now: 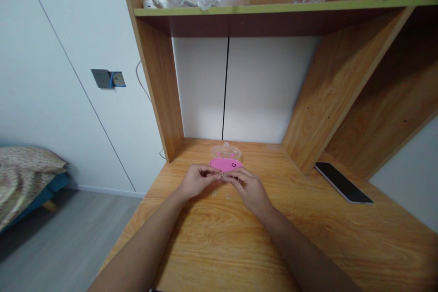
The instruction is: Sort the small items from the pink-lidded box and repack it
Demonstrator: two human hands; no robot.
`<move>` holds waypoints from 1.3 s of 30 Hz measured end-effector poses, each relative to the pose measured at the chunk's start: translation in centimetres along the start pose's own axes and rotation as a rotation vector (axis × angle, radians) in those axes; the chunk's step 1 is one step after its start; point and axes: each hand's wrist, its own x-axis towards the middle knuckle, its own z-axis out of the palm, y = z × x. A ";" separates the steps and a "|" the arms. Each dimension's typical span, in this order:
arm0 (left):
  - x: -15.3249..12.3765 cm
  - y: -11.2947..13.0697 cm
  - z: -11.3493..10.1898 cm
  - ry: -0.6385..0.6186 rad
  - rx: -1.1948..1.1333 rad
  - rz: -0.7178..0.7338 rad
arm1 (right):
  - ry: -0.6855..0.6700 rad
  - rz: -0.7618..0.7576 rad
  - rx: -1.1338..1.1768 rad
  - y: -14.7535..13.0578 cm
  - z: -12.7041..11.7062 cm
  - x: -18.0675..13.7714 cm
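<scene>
My left hand [197, 179] and my right hand [249, 187] meet over the wooden desk [239, 237], fingertips pinched together on a tiny pale object [223, 176] too small to name. Just behind the fingers lies an open pink case [226, 164] with a clear lid [226, 151] and a small dark ring on the pink part. Two small pale specks [221, 195] lie on the desk below the hands.
A black phone [343, 182] lies on the desk at the right. Slanted wooden panels [328, 100] rise at the right and an upright panel [160, 86] at the left. A shelf [273, 9] above carries plastic bags and a bottle. A bed [27, 173] stands at the far left.
</scene>
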 end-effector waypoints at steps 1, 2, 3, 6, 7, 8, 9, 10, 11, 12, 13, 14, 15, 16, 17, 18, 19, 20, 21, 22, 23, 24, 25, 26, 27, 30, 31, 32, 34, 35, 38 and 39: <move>0.0 0.0 0.0 0.000 0.005 -0.004 | 0.004 0.009 0.000 0.1 0.0 0.0; -0.1 0.0 0.1 0.001 0.011 -0.008 | 0.008 0.017 0.001 0.2 0.1 -0.1; -0.1 -0.1 0.1 0.005 0.023 -0.010 | 0.011 0.022 0.003 0.2 0.1 -0.1; -0.1 -0.1 0.2 0.040 0.084 -0.006 | 0.036 0.030 0.008 0.2 0.1 -0.2; -0.1 -0.1 0.2 0.054 0.100 -0.003 | 0.045 0.031 0.009 0.1 0.1 -0.2; -0.1 -0.1 0.2 0.064 0.108 -0.002 | 0.053 0.029 0.009 0.0 0.1 -0.2; -0.1 -0.2 0.3 0.072 0.108 -0.001 | 0.059 0.030 0.009 -0.1 0.1 -0.2; -0.1 -0.2 0.3 0.075 0.106 0.000 | 0.063 0.031 0.007 -0.2 0.1 -0.2; -0.1 -0.2 0.3 0.077 0.101 0.000 | 0.066 0.032 0.005 -0.3 0.0 -0.2; -0.1 -0.3 0.3 0.072 0.096 0.001 | 0.069 0.032 0.002 -0.4 0.0 -0.2; -0.1 -0.3 0.4 0.065 0.092 0.001 | 0.071 0.030 -0.001 -0.4 0.0 -0.2; -0.1 -0.3 0.4 0.057 0.090 0.001 | 0.073 0.027 -0.003 -0.3 0.0 -0.2; -0.1 -0.3 0.4 0.050 0.090 0.001 | 0.074 0.022 -0.002 -0.3 0.0 -0.2; -0.1 -0.3 0.4 0.041 0.092 0.000 | 0.076 0.015 0.001 -0.2 0.0 -0.3; -0.1 -0.3 0.4 0.036 0.096 -0.002 | 0.080 0.008 0.006 -0.1 0.0 -0.3; -0.1 -0.4 0.4 0.035 0.100 -0.005 | 0.082 0.000 0.013 0.0 0.0 -0.3; -0.1 -0.4 0.4 0.035 0.103 -0.007 | 0.084 -0.008 0.019 0.1 0.1 -0.3; -0.1 -0.5 0.4 0.035 0.106 -0.008 | 0.085 -0.014 0.024 0.2 0.1 -0.3; -0.1 -0.6 0.4 0.036 0.108 -0.009 | 0.087 -0.018 0.027 0.2 0.1 -0.3; 0.0 -0.7 0.4 0.039 0.109 -0.008 | 0.087 -0.020 0.026 0.2 0.1 -0.3; 0.0 -0.7 0.4 0.042 0.108 -0.006 | 0.087 -0.018 0.023 0.2 0.1 -0.2; 0.0 -0.7 0.5 0.043 0.106 -0.003 | 0.089 -0.015 0.021 0.3 0.1 -0.2; 0.0 -0.7 0.5 0.045 0.103 0.000 | 0.092 -0.010 0.020 0.3 0.2 -0.2; -0.1 -0.5 0.5 0.049 0.101 0.005 | 0.093 -0.005 0.021 0.4 0.2 -0.2; -0.1 -0.4 0.6 0.052 0.101 0.010 | 0.093 0.001 0.023 0.5 0.2 -0.2; -0.3 0.3 0.7 0.063 0.130 0.038 | 0.088 0.011 0.017 0.7 0.2 -0.2; -0.3 0.5 0.7 0.065 0.148 0.055 | 0.088 0.010 0.009 0.8 0.2 -0.2; -0.4 0.6 0.7 0.067 0.168 0.077 | 0.087 0.008 0.000 0.9 0.2 -0.2; -0.4 0.7 0.7 0.073 0.212 0.125 | 0.083 0.001 -0.017 1.0 0.2 -0.2; -0.4 0.6 0.6 0.079 0.235 0.148 | 0.078 -0.002 -0.022 1.0 0.2 -0.2; -0.3 0.2 0.4 0.110 0.296 0.201 | 0.050 0.005 -0.029 1.1 0.2 -0.2; -0.2 0.0 0.4 0.117 0.312 0.215 | 0.043 0.013 -0.028 1.1 0.2 -0.2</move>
